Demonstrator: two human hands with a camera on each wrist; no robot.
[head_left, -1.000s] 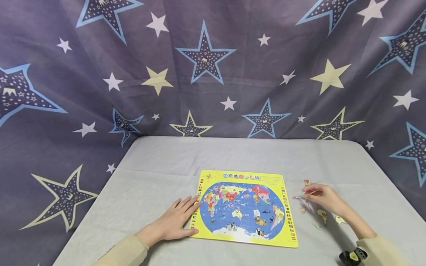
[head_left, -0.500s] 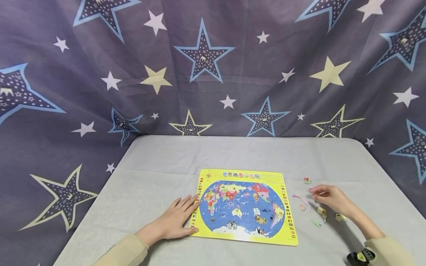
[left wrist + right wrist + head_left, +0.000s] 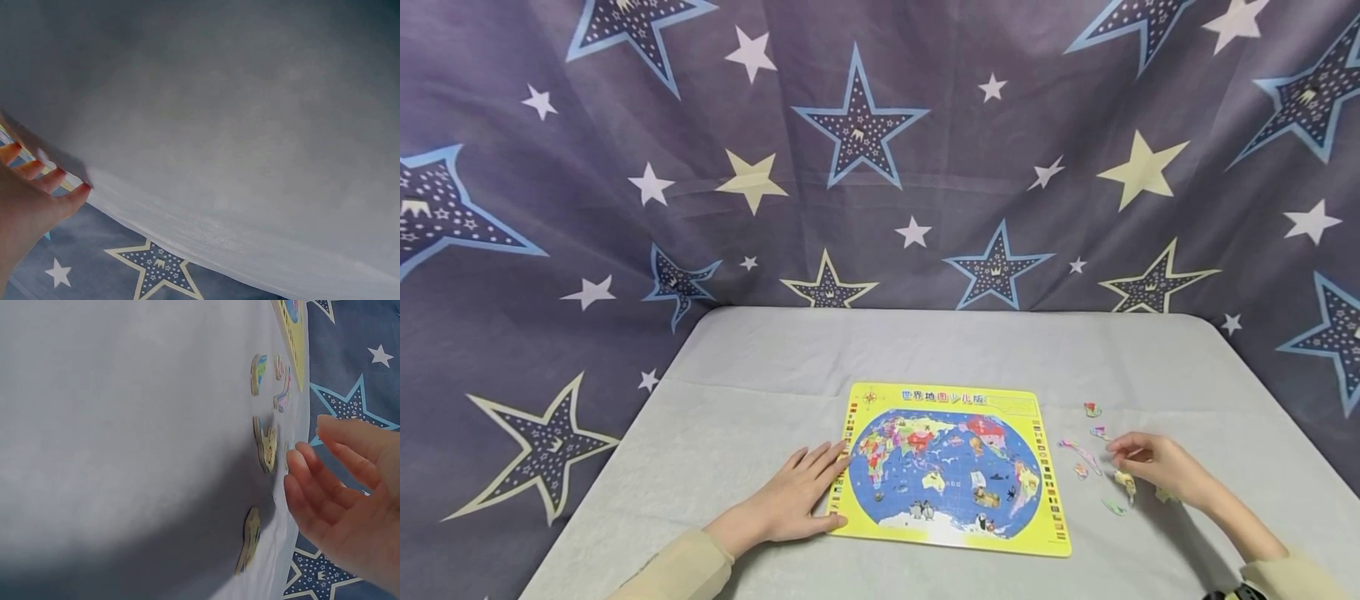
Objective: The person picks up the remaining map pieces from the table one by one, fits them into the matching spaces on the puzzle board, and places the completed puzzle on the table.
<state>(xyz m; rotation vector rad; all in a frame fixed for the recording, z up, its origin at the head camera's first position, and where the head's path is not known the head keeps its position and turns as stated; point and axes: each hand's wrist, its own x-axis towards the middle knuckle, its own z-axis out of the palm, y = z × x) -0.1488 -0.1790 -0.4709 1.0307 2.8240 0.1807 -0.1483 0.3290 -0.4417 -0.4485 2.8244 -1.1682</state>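
A yellow world map puzzle board [image 3: 955, 543] lies on the table. At its left edge my left hand [image 3: 797, 496] rests flat, fingers spread onto the border. My right hand [image 3: 1161, 467] hovers over the loose puzzle pieces to the right of the board, fingers loosely bent and nothing between them. Nearest to its fingertips are a yellowish piece [image 3: 1125, 483] and a small blue and pink piece [image 3: 1099, 432]. In the right wrist view, the thumb and fingers [image 3: 306, 487] stand apart, beside a thick yellowish piece [image 3: 267, 447]. The hand partly covers another pale piece [image 3: 1165, 494] in the head view.
A long pink piece [image 3: 1081, 454], a red and green piece [image 3: 1092, 409], a small pinkish piece [image 3: 1081, 472] and a green piece [image 3: 1114, 506] lie between the board and my right hand. A star-patterned curtain [image 3: 880, 208] hangs behind the grey-covered table [image 3: 760, 350].
My right hand has moved right and toward me, away from the small blue and pink piece, which now lies in full view on the table. My left hand has stayed put.
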